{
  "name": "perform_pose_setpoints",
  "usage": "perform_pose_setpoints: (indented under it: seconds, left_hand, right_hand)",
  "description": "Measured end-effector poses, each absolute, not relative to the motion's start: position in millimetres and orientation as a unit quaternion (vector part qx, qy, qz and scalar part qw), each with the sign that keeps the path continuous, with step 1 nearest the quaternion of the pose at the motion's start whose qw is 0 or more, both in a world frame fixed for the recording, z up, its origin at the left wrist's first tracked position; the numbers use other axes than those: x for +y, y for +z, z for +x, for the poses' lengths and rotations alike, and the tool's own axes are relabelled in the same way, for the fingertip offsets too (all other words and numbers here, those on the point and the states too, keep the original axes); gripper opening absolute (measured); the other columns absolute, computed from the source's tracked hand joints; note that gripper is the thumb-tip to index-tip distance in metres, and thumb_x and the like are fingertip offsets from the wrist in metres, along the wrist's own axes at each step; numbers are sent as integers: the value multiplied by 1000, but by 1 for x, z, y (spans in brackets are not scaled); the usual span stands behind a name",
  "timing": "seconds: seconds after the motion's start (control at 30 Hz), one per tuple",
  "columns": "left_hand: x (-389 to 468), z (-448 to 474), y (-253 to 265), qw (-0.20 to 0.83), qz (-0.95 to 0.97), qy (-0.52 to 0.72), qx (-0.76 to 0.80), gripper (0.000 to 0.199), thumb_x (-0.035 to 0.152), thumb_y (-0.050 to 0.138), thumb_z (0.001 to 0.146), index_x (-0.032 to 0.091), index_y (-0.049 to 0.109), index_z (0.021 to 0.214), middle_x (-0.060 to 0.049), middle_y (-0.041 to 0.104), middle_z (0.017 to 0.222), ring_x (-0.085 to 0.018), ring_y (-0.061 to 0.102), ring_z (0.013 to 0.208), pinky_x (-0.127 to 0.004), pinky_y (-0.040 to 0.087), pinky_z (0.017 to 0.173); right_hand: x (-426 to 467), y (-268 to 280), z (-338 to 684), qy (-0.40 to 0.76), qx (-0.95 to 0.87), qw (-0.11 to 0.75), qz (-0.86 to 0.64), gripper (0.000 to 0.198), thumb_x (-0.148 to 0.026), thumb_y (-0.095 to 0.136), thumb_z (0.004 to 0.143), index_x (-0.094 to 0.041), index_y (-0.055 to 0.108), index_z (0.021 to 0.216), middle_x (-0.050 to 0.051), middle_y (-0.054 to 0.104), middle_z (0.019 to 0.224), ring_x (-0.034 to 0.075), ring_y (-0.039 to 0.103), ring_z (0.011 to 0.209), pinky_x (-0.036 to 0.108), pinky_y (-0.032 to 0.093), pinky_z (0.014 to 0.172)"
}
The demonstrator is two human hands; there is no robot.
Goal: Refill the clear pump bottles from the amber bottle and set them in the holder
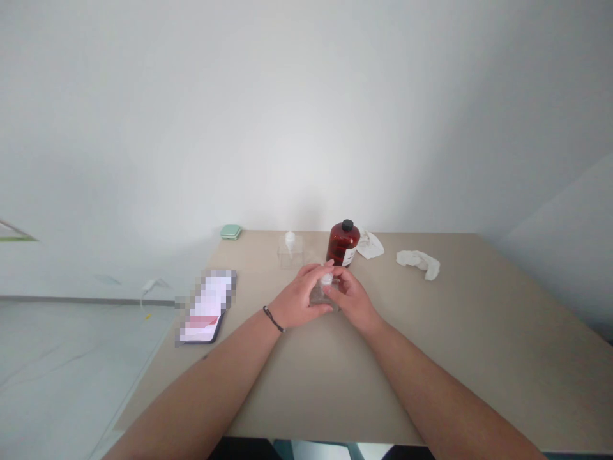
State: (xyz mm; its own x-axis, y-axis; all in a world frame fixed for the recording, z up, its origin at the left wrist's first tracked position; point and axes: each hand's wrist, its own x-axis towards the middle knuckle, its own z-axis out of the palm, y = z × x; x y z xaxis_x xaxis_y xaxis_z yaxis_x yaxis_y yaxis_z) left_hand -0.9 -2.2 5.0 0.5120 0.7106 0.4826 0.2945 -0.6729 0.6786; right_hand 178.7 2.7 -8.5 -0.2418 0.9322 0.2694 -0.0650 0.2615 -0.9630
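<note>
My left hand [297, 300] is closed around a small clear bottle [316, 296] standing at the middle of the table, its thumb along the near side. At the bottle's white or translucent top [326, 279], the fingers of my right hand [355, 299] are closed in a pinch. My fingers partly hide both the bottle and its top. Just behind my hands stands a dark red-brown bottle [343, 243] with a black cap and a white label. To its left is a second clear squarish container [297, 255] with a white top piece.
A phone [208, 306], its screen pixelated, lies at the table's left edge. In the back left corner sits a small green case [230, 231]. Crumpled white tissues [371, 245] lie beside the dark bottle, and another tissue [419, 260] is farther right. The wall [306, 128] rises behind the table.
</note>
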Motion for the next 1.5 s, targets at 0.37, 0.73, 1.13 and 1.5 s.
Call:
perform_pose_setpoints:
  seconds: [0.37,0.73,1.13,1.5]
  left_hand:
    - [-2,-1,4,261,830,388,305,88,25,78,78,28,31,152,-13,45,151,-32,42,138,-56,38,116]
    - [-2,-1,5,265,828,389,306,88,26,78,78,28,31,152,-14,46,149,-33,43,138,-57,39,115]
    - [-2,-1,5,262,829,391,303,88,26,78,78,27,31,152,-15,44,151,-33,42,139,-58,37,116]
    - [-2,-2,4,258,831,389,302,89,27,78,78,27,29,153,-14,45,151,-32,42,138,-55,38,116]
  right_hand:
    - [2,-6,181,489,-621,502,-350,36,-52,73,79,-25,62,100,3,65,102,22,61,94,39,49,88]
    - [3,-7,181,488,-622,503,-350,37,-53,74,79,-26,62,101,3,66,103,22,62,95,39,50,88]
    - [2,-6,181,477,-628,501,-356,36,-57,71,80,-26,65,98,4,65,103,23,62,97,40,49,90]
    - [1,-3,182,477,-631,499,-355,32,-55,69,83,-26,64,97,4,65,103,23,61,98,41,48,91]
